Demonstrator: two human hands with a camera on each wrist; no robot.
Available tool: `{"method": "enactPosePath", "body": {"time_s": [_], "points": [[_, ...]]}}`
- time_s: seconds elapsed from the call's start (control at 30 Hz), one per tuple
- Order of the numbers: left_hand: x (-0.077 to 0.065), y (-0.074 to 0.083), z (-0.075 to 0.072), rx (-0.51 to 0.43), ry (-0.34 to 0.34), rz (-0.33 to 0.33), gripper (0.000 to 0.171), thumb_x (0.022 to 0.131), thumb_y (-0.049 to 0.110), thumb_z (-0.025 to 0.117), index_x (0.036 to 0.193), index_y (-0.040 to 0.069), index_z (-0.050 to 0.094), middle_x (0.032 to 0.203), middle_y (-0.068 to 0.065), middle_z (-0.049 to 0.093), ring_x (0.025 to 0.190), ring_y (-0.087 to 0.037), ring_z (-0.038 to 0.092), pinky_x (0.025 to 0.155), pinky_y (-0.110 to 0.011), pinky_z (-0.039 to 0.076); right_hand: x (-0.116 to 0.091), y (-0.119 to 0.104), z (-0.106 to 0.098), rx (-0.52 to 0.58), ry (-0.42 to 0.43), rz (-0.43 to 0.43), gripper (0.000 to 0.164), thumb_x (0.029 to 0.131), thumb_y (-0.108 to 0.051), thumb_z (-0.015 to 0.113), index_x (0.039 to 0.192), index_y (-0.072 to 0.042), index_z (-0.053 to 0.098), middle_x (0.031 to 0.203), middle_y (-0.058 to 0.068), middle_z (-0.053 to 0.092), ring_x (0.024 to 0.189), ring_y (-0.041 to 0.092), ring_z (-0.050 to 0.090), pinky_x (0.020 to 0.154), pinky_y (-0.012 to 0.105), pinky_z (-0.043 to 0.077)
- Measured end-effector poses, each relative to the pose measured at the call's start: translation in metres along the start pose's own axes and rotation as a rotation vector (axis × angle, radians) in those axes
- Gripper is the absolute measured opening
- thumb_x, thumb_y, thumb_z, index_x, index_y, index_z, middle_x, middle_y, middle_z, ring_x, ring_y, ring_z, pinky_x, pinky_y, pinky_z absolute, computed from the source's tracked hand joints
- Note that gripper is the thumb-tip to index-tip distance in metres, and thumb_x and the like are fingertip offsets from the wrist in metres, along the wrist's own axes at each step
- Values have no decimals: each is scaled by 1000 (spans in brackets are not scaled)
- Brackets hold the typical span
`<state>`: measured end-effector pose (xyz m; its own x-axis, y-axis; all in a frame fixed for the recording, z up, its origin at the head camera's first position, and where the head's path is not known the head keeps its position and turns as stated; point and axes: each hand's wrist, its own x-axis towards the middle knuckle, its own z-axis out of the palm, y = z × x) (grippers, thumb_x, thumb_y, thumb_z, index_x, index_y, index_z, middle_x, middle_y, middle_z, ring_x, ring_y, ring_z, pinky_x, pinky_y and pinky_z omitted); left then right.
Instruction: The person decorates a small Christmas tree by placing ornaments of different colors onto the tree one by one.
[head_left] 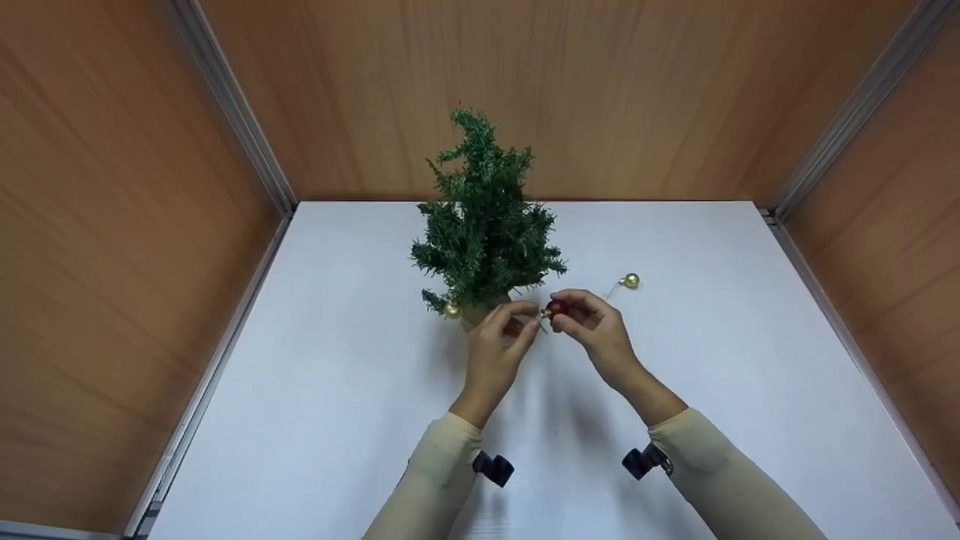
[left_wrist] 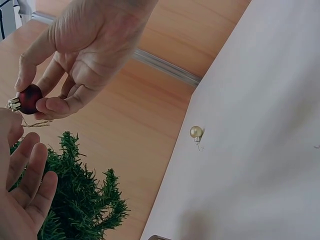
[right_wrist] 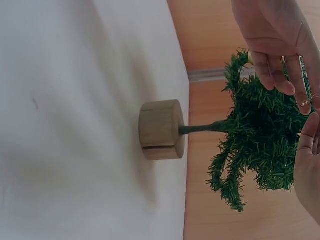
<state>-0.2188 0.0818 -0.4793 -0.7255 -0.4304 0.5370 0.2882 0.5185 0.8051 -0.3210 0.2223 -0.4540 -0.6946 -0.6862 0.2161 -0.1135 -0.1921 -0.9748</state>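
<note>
Between thumb and fingertips my right hand (head_left: 600,334) pinches a dark red Christmas bauble (head_left: 556,308) with a gold cap. The cap points left, toward my left hand (head_left: 499,345). Thumb and index finger of that left hand pinch the bauble's thin hanging string beside the cap. A loose end of gold string (left_wrist: 37,124) trails below the bauble in the left wrist view. Both hands are held in front of a small artificial Christmas tree (head_left: 487,225), near its lower branches. One gold bauble (head_left: 451,309) hangs at the tree's lower left.
Another gold bauble (head_left: 630,280) lies with its string on the white table (head_left: 337,420), right of the tree. The tree stands on a round wooden base (right_wrist: 160,127). Wood-grain panels (head_left: 600,97) enclose the table at the back and both sides.
</note>
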Motion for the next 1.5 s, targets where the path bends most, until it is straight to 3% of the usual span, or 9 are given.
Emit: {"method": "enactPosePath", "body": {"time_s": [0.2, 0.43, 0.63, 0.87, 1.2, 1.5], "points": [[-1, -1, 1, -1, 3, 8, 17, 95, 21, 67, 109, 11, 70, 101, 0, 70, 84, -13, 65, 74, -32, 57, -2, 1, 1, -2, 5, 9, 34, 92, -5, 67, 123, 7, 57, 110, 13, 62, 98, 18, 63, 84, 27, 55], [0, -1, 1, 13, 23, 12, 11, 95, 20, 67, 100, 12, 71, 95, 1, 70, 82, -12, 64, 73, -27, 55, -3, 2, 1, 18, 1, 5, 31, 93, -3, 66, 122, 4, 60, 110, 12, 63, 98, 17, 63, 83, 27, 55], [3, 0, -1, -11, 47, -18, 8, 93, 18, 70, 95, 10, 71, 90, 1, 69, 78, -13, 62, 69, -35, 56, -3, 2, 0, 7, 5, 6, 30, 92, -4, 67, 121, 3, 60, 109, 13, 63, 96, 17, 64, 82, 26, 55], [4, 3, -4, -29, 49, -45, 7, 93, 16, 69, 95, 10, 70, 90, 1, 68, 77, -13, 61, 69, -28, 54, -3, 2, 1, 4, 15, 14, 31, 92, -3, 67, 121, 4, 60, 109, 12, 63, 98, 20, 64, 83, 27, 55], [6, 5, -6, -64, 50, -70, 8, 94, 18, 69, 96, 10, 69, 92, 0, 66, 79, -23, 62, 70, -28, 54, -4, 3, 2, -7, 22, 24, 32, 91, -4, 68, 121, 3, 60, 109, 13, 63, 99, 19, 64, 84, 28, 56], [7, 6, -7, -63, 55, -40, 10, 95, 21, 67, 97, 11, 69, 93, 3, 67, 79, -10, 60, 70, -25, 52, -5, 6, 1, -8, 19, 41, 34, 91, -7, 70, 122, 2, 60, 110, 13, 61, 96, 19, 65, 84, 29, 56]]}}
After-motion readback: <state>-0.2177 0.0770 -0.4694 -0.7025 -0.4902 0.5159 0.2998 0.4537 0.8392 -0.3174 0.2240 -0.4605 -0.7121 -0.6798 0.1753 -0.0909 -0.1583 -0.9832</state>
